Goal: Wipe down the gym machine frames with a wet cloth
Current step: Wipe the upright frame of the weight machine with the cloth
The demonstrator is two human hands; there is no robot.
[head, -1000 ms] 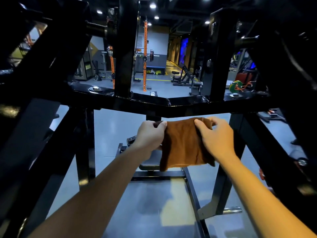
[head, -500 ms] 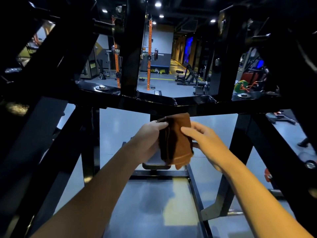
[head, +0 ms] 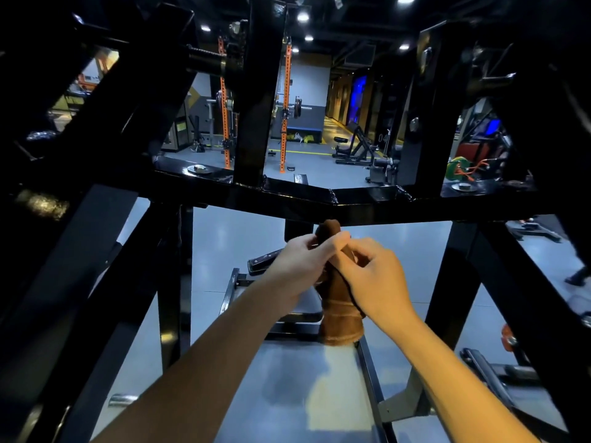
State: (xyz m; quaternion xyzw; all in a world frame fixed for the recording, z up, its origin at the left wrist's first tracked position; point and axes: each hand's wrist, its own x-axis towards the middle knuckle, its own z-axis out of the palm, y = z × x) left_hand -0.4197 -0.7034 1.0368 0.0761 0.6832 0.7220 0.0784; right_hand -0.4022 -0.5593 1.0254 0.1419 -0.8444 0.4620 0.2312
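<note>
A brown cloth [head: 340, 318] hangs folded into a narrow strip just below the black cross beam [head: 319, 199] of the gym machine frame. My left hand [head: 297, 266] grips the cloth near its top, fingers curled round it. Against it from the right, my right hand [head: 371, 279] pinches the same upper part with thumb and fingers. The cloth's top end pokes up above both hands, close under the beam without clearly touching it. Both hands are in front of my chest, between the frame's slanted black legs.
Black uprights [head: 259, 91] rise from the beam at left and right. Slanted frame legs [head: 499, 298] flank my arms. A padded bench and its base rails [head: 367, 372] lie below on the grey floor. Orange racks [head: 284, 107] and benches stand far behind.
The cloth went from spread flat between both hands to folded in half, then to a narrow hanging strip. My hands have come together at its top.
</note>
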